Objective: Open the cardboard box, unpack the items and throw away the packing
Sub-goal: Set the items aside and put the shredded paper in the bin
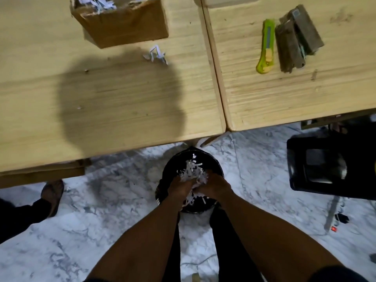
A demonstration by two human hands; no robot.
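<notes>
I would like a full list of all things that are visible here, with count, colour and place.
cardboard box: one, brown, left table, far edge
loose shreds: few, white, left table near box
utility knife: one, green, right table
dark blocks: two, grey-brown, beside the knife
bin: one, black, floor
stool: one, black, floor right
shredded paper: one handful, white, over the bin
left hand, right hand: both grip the shredded paper

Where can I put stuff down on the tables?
Left table: the wide bare stretch between the cardboard box, the paper scraps and the near edge. Right table: the near half, below the green cutter and dark blocks. Crowded: the bin, where left hand and right hand hold shredded paper.
</notes>
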